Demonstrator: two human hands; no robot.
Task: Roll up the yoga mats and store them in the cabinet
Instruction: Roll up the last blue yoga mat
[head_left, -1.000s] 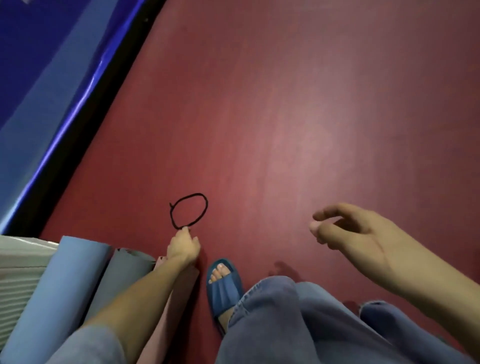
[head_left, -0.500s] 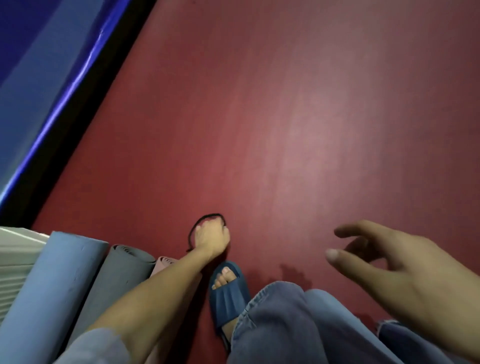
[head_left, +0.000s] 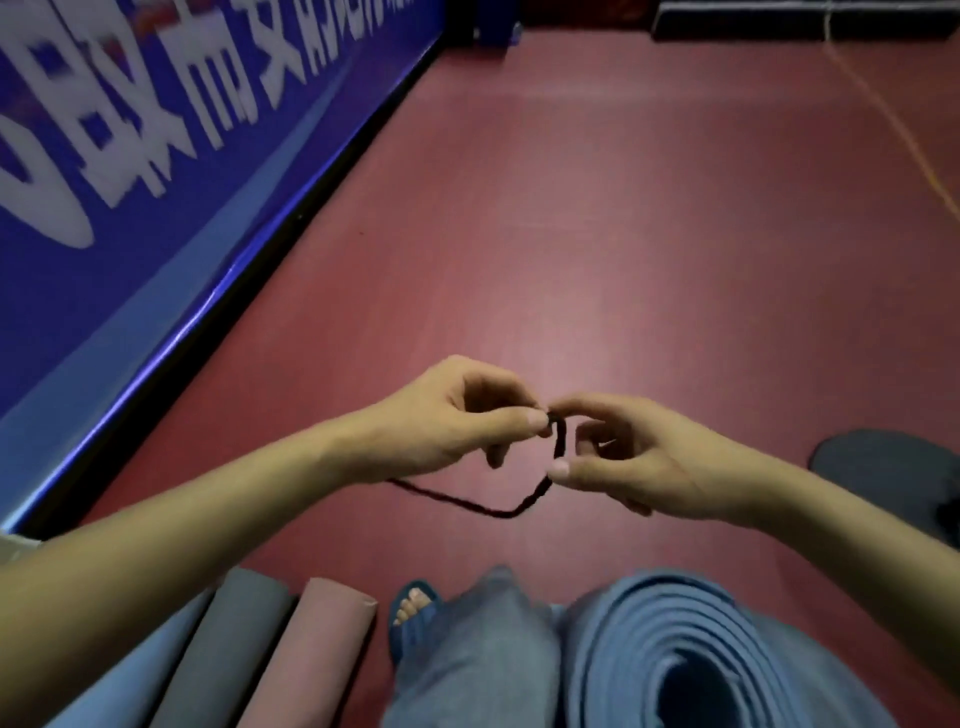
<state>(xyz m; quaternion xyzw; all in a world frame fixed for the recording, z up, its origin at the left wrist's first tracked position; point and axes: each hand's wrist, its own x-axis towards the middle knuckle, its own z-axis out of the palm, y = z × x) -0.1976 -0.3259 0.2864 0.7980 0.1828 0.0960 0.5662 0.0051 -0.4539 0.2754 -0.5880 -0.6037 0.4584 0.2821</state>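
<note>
Head view: the black band (head_left: 511, 506) that lay as a loop on the red floor (head_left: 597, 234) a second ago is now up in the air, held between both hands above the person's knees. The left hand (head_left: 457, 415) pinches its top end between thumb and forefinger, and the right hand (head_left: 623, 457) pinches it just beside that, thumb pressing lower on the strand — the rest sags in a slack curve back under the left wrist. Half a second ago the left hand alone was closing on it at floor level while the right hung apart and held nothing.

A rolled blue mat (head_left: 670, 654) lies just below the band, resting against the person's jeans with its spiral end toward the camera. Left of it, past the blue slipper (head_left: 413, 618), three more rolled mats lie side by side — pink (head_left: 311, 654), grey (head_left: 228, 644) and blue. A dark grey mat (head_left: 883, 462) lies on the floor to the right of the band.

My reading: the band is being opened to slip round the blue mat, so tying comes next; the cabinet is not in view.
</note>
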